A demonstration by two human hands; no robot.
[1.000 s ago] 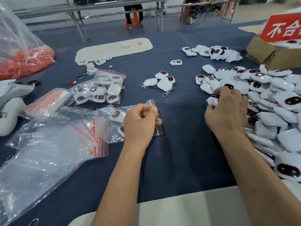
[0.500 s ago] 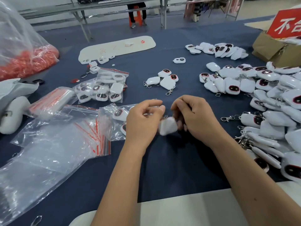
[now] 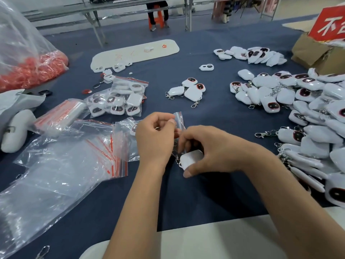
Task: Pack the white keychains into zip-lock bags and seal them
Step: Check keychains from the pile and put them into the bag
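My left hand (image 3: 155, 137) pinches the mouth of a small clear zip-lock bag (image 3: 179, 118) with a red strip, held just above the blue tablecloth. Right beside it, my right hand (image 3: 211, 150) grips a white keychain (image 3: 190, 158) with its metal clasp toward the bag. A large heap of loose white keychains (image 3: 308, 113) covers the right side. Three more keychains (image 3: 188, 89) lie in the middle. A filled bag of keychains (image 3: 119, 101) lies at the left, behind a bag holding a keychain (image 3: 128, 131).
A stack of empty zip-lock bags (image 3: 104, 152) and a big clear plastic sheet (image 3: 46, 184) lie at the left. A large bag with red pieces (image 3: 28, 68) stands far left. A cardboard box (image 3: 317, 53) with a red sign sits far right. A white board (image 3: 134, 53) lies behind.
My right hand left the heap with one keychain and came to the bag. My left hand lifted the bag's mouth; the keychain now sits lower, under the right palm.
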